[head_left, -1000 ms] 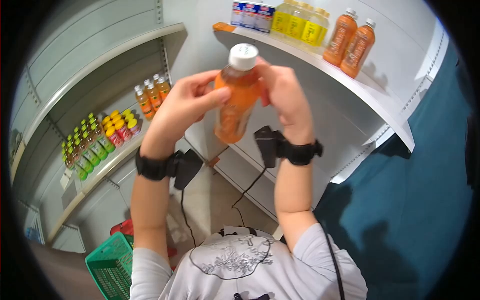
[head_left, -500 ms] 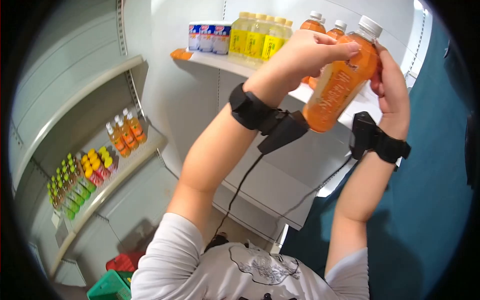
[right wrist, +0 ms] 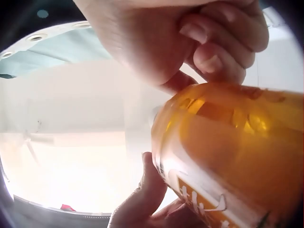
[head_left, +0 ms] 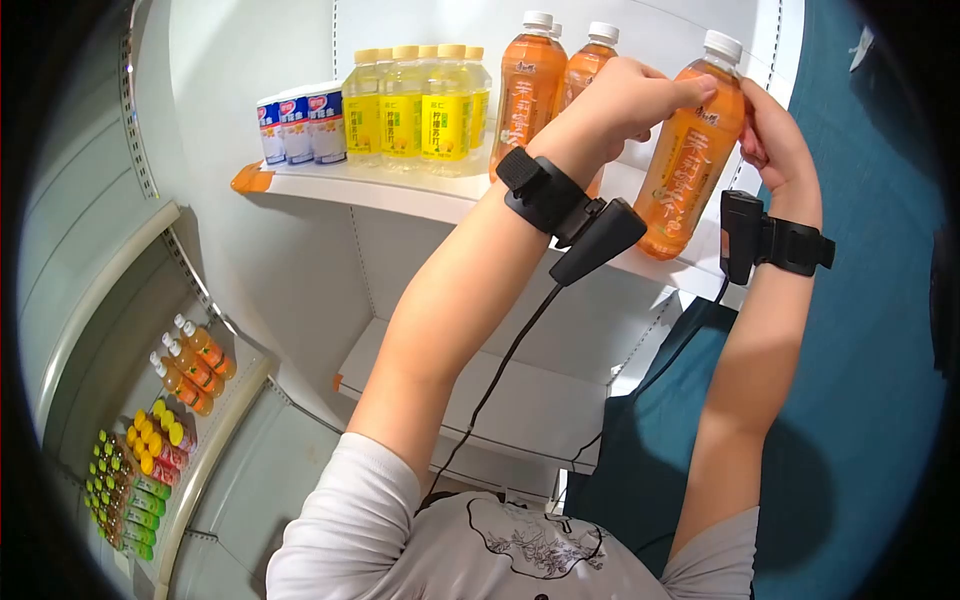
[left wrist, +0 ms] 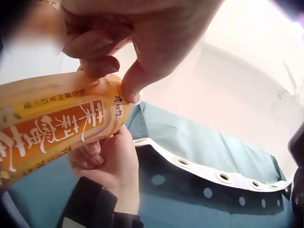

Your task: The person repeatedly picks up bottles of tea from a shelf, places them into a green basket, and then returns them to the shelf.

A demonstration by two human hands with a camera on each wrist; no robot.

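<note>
1. Before the upper shelf (head_left: pixel 400 195), the two hands are together on one orange bottle (head_left: pixel 690 165), which leans with its white cap (head_left: pixel 722 46) up and to the right.
2. The left hand (head_left: pixel 635 100) grips the bottle's shoulder, its thumb laid over the front just below the cap and its other fingers bent.
3. The right hand (head_left: pixel 780 140) holds the upper part of the bottle from the opposite side, its fingers curled against it.
4. The bottle's label, with large white characters, faces the head camera; its base is by the shelf's front edge, and whether the two touch cannot be told.
5. A black strap circles each wrist, the left strap (head_left: pixel 545 195) and the right strap (head_left: pixel 792 247), each bearing a small dark device with a cable.
6. Behind the left hand stand other orange bottles (head_left: pixel 528 80), upright and partly hidden.
7. Farther left on that shelf come yellow-capped bottles (head_left: pixel 400 115), then blue-and-white cans (head_left: pixel 295 130) near an orange piece (head_left: pixel 252 178) at the corner.
8. Well to the left, a side shelf (head_left: pixel 215 470) carries white-capped bottles (head_left: pixel 190 370), small yellow-capped drinks (head_left: pixel 160 440) and green-labelled bottles (head_left: pixel 145 510).
9. A teal curtain (head_left: pixel 865 200) hangs on the right; below is the person's light shirt (head_left: pixel 540 575).
</note>
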